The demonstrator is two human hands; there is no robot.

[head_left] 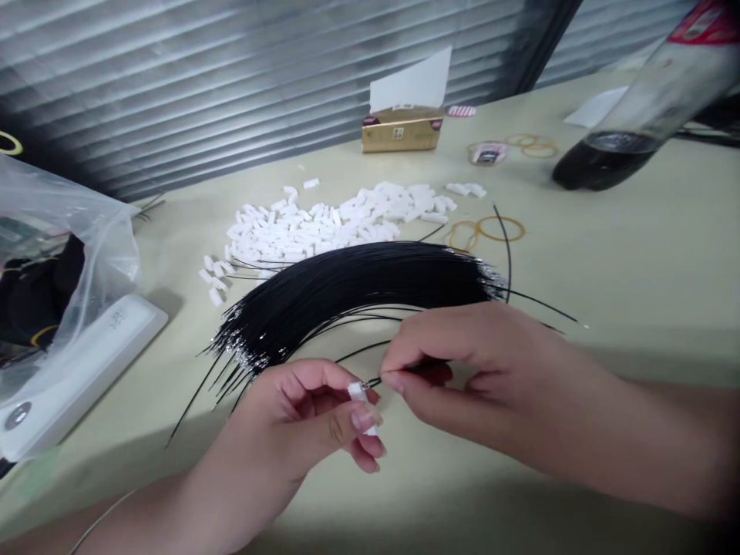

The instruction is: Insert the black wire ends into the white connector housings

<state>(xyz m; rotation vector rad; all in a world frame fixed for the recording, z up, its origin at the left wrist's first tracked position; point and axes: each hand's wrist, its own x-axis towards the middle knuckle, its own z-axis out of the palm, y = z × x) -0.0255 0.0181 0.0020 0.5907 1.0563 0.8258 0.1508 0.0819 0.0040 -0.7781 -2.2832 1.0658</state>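
Between the thumb and fingers of my left hand (315,412) is a small white connector housing (357,391), its lower part covered by the thumb. My right hand (462,370) pinches black wires (375,381) close to their metal-tipped ends, which meet the housing's top edge; whether the tips are inside it I cannot tell. Just beyond both hands lies a thick curved bundle of black wires (358,277) with shiny metal terminals at both ends. Behind the bundle spreads a heap of white connector housings (324,223).
Rubber bands (502,227) and a stray wire lie right of the heap. Farther back stand a gold box (401,135) and a cola bottle (613,150). At left are a clear plastic bag (109,223) and a white power-bank-like device (86,378). Blinds (231,85) border the table.
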